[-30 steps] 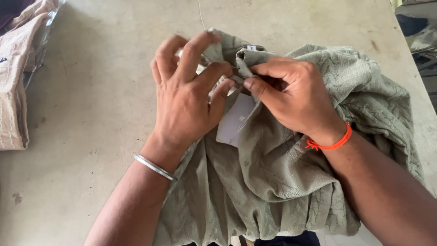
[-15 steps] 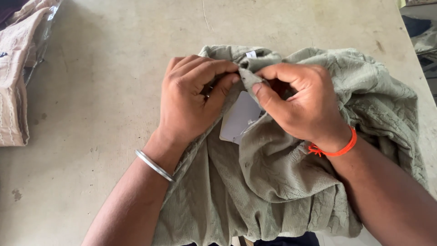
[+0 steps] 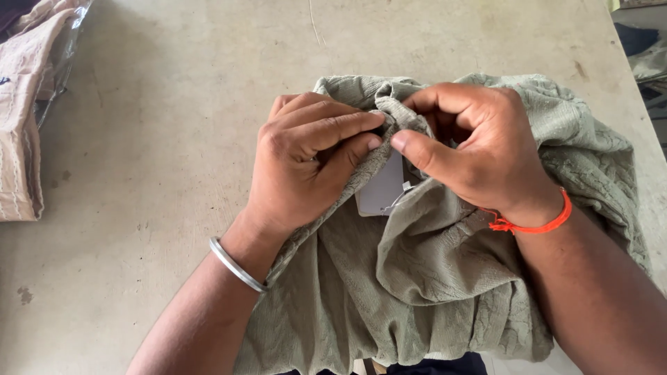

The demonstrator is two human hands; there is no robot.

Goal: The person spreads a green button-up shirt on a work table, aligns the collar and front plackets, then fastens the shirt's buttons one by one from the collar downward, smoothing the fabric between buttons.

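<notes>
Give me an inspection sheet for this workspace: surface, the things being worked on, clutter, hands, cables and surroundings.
Surface: pale grey table, scuffed and stained.
Job's things: crumpled olive-green garment lying on the table; a white tag shows between the folds.
Clutter: beige folded fabric at the table's left edge, partly under clear plastic.
Hands: left hand and right hand both pinch the garment's top edge, thumbs close together; metal bangle on the left wrist, orange thread on the right.
Cables: nothing seen.
Surroundings: dark cloth beyond the table's right edge.
</notes>
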